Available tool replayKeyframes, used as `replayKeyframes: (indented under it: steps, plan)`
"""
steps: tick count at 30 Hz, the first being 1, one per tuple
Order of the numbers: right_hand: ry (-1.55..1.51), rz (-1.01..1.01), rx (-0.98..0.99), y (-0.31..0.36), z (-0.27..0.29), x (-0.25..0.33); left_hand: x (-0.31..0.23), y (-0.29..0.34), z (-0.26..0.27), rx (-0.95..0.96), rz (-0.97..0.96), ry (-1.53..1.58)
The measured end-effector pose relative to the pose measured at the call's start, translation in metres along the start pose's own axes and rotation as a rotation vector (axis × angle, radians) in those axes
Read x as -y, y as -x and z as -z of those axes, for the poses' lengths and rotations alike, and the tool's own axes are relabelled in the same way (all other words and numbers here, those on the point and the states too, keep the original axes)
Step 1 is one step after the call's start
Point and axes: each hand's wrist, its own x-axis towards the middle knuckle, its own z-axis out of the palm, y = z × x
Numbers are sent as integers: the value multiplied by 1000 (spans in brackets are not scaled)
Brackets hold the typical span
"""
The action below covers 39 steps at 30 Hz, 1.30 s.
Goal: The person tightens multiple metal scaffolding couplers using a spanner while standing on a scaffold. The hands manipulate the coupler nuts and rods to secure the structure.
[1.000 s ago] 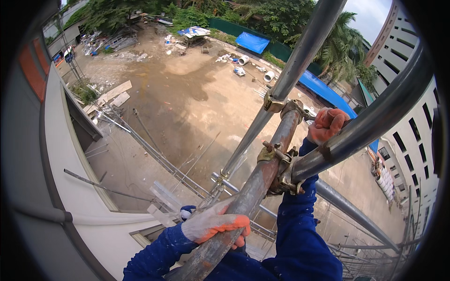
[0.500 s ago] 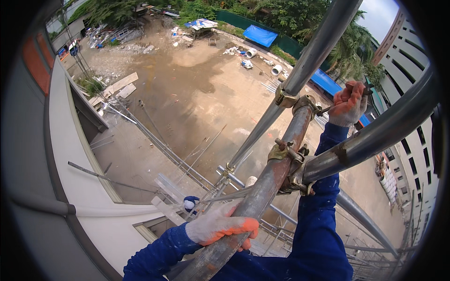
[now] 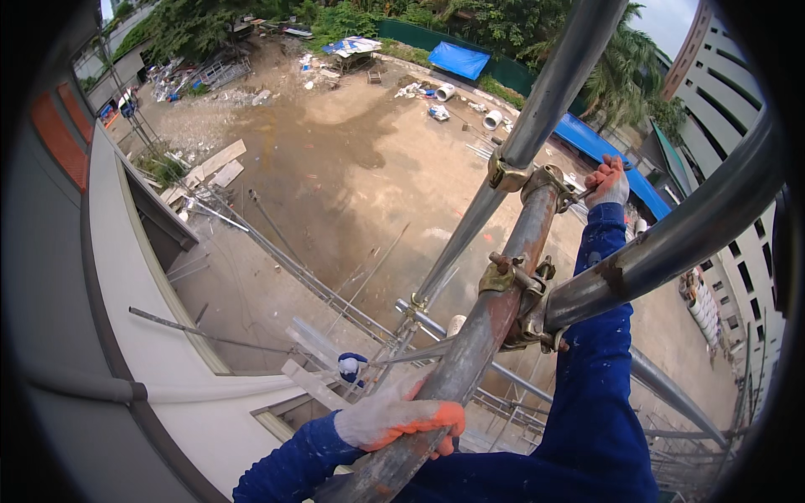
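Wrapped around a rusty scaffold tube (image 3: 482, 331) is my left hand (image 3: 394, 421), in a white glove with orange palm. At the tube's far end, a brass-coloured clamp (image 3: 545, 180) meets another clamp (image 3: 508, 173) on a long grey tube (image 3: 563, 75). My right hand (image 3: 607, 181), gloved alike, is closed on a wrench (image 3: 577, 199) whose thin shaft reaches that end clamp; most of its handle is hidden in the fist. Between my hands, a second coupler (image 3: 527, 293) joins the rusty tube to a thick tube (image 3: 662, 251) crossing over my right forearm.
Far below lies a dirt yard (image 3: 335, 201) with a blue tarp (image 3: 459, 60), concrete pipes (image 3: 493, 120) and rubble. A building ledge (image 3: 134, 302) runs along the left. Lower scaffolding and a person in a white helmet (image 3: 349, 367) are beneath me. A white building (image 3: 729, 75) stands right.
My right hand has swung slightly left and away from the thick tube, its arm now straighter. My left hand keeps its hold on the rusty tube. The view has shifted slightly.
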Motion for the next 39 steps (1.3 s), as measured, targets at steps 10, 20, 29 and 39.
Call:
replayKeyframes:
  steps: [10, 20, 29, 39]
  plan:
    - [-123, 864, 409, 119, -41, 23, -2, 1, -3, -1, -20, -29]
    - [-121, 1065, 356, 144, -78, 6, 4, -3, 2, 75, -64, 41]
    - [46, 795, 246, 83, -77, 16, 0, 0, -2, 42, -48, 14]
    - [-190, -904, 145, -78, 20, -69, 4, 4, -4, 59, -83, 11]
